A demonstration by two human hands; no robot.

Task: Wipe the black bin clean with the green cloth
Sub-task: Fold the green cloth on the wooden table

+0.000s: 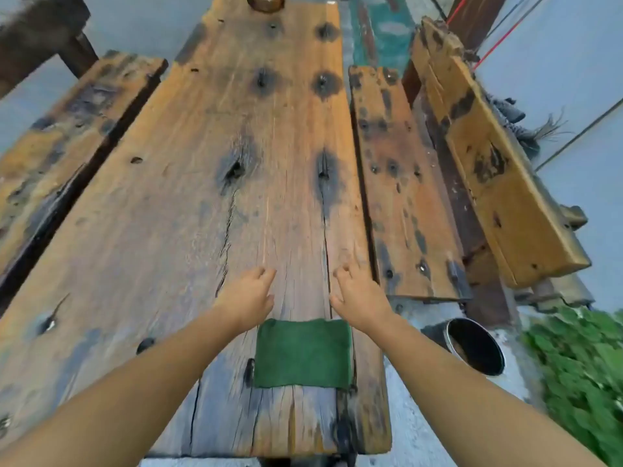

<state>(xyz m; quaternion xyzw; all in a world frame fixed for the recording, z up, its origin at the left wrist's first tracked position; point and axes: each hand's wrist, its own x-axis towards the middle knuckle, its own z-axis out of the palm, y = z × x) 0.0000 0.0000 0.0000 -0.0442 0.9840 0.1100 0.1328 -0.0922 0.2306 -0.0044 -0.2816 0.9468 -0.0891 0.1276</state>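
Observation:
A green cloth (302,353) lies folded flat on the near end of a long weathered wooden table (188,210). My left hand (250,293) hovers just beyond the cloth's far left corner, fingers loosely curled, holding nothing. Beyond the far right corner, my right hand (354,294) is in the same pose and holds nothing. The black bin (473,345), round with a shiny rim, stands on the ground to the right of the table, below my right forearm, its mouth facing up.
A wooden bench (408,183) runs along the table's right side, with a tilted backrest plank (499,170) beyond it. Another bench (64,136) lies on the left. Green plants (580,375) grow at the lower right. A round wooden piece (265,2) sits at the table's far end.

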